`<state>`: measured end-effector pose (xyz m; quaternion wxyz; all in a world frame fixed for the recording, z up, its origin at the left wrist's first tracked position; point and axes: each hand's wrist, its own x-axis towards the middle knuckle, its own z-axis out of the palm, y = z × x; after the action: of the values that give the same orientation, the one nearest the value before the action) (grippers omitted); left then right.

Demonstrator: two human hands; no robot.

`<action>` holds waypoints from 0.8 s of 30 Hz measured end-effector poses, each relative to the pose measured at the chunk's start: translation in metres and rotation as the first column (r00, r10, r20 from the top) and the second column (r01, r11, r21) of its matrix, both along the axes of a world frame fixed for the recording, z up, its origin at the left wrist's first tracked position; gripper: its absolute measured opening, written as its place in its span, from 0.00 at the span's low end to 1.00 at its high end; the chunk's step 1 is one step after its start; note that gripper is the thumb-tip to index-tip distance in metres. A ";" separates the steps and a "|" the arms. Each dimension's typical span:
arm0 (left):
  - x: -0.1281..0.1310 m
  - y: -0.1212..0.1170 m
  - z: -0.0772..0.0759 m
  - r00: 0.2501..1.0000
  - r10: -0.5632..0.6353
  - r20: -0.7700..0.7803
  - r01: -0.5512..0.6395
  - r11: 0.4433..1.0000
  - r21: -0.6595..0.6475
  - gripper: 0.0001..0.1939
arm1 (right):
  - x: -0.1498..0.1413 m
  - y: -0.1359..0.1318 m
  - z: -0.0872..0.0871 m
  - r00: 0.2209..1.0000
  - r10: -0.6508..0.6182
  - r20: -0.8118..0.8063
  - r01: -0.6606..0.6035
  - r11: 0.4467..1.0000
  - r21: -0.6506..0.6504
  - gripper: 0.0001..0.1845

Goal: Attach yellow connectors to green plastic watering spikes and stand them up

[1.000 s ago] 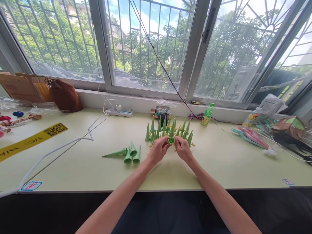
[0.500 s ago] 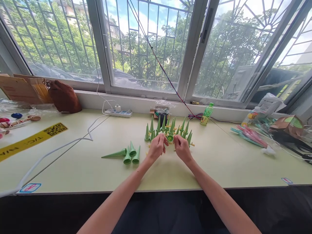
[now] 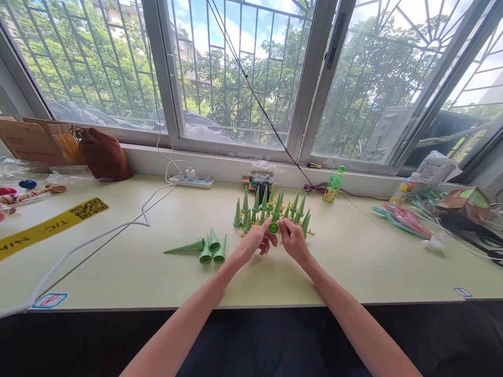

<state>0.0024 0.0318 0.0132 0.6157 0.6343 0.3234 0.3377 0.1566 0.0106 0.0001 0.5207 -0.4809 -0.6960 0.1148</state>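
A green plastic watering spike [image 3: 273, 228] is held in front of me, its round open end turned my way. My left hand [image 3: 254, 240] grips it from the left, thumb near the rim and the lower fingers curled loosely. At the rim's right side, my right hand [image 3: 294, 240] is closed in a pinch; whatever lies between those fingertips is hidden. Just behind the hands, several green spikes [image 3: 302, 203] stand point up, with small yellow valves [image 3: 310, 232] sticking out low down. To the left, several more spikes [image 3: 205, 255] without visible valves are grouped, one lying flat.
A power strip [image 3: 192, 181] with a white cable [image 3: 118, 226] sits at the back left. A green bottle [image 3: 334, 184] stands behind the spikes at right. Plastic packets [image 3: 406, 220] lie far right, a brown pouch [image 3: 104, 157] far left. The table's front edge is close to me.
The held spike has dropped slightly and tilted, its open end lower than before. My left hand's lower fingers have loosened and spread a little. My right hand has barely moved.
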 end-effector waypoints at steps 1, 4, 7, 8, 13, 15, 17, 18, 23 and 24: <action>0.000 0.000 0.000 1.000 -0.004 0.001 0.004 1.000 0.006 0.35 | 0.000 0.000 0.000 1.000 -0.004 0.002 0.004 1.000 0.000 0.22; 0.000 -0.001 0.002 1.000 -0.014 -0.010 0.014 1.000 0.028 0.33 | 0.002 0.000 0.000 1.000 -0.015 0.007 0.015 1.000 0.000 0.23; 0.000 0.000 0.002 0.999 -0.026 -0.033 0.028 0.997 0.069 0.29 | 0.003 0.000 0.000 1.000 -0.004 0.003 0.004 1.000 -0.011 0.23; 0.000 0.000 0.001 0.998 -0.031 -0.047 0.035 0.995 0.089 0.27 | 0.003 0.001 0.000 1.000 -0.001 0.000 0.001 1.000 -0.014 0.23; -0.001 0.002 -0.006 0.989 -0.002 -0.147 0.039 0.969 0.246 0.20 | 0.004 0.002 -0.001 1.000 -0.005 -0.003 0.005 1.000 -0.013 0.23; -0.002 0.002 -0.008 0.983 0.020 -0.183 0.040 0.946 0.322 0.19 | 0.004 0.003 -0.001 1.000 -0.007 -0.007 0.007 1.000 -0.018 0.24; -0.002 0.002 -0.010 0.981 0.045 -0.190 0.034 0.919 0.394 0.17 | 0.004 0.003 -0.001 1.000 -0.015 -0.010 0.014 1.000 -0.025 0.24; -0.001 0.002 -0.010 0.982 0.065 -0.178 0.018 0.902 0.431 0.16 | 0.004 0.003 -0.001 1.000 -0.018 -0.010 0.017 0.999 -0.029 0.24; 0.001 0.004 -0.013 0.980 0.175 -0.097 -0.074 0.767 0.638 0.11 | 0.004 0.002 -0.001 0.999 -0.016 -0.031 0.015 0.999 -0.036 0.25; 0.001 0.005 -0.014 0.979 0.181 -0.092 -0.075 0.743 0.665 0.12 | 0.004 0.003 -0.001 0.999 -0.017 -0.036 0.016 0.999 -0.036 0.25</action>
<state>0.0036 0.0368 -0.0008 0.3023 0.8099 0.2725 0.4224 0.1601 0.0133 -0.0008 0.5255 -0.4937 -0.6804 0.1315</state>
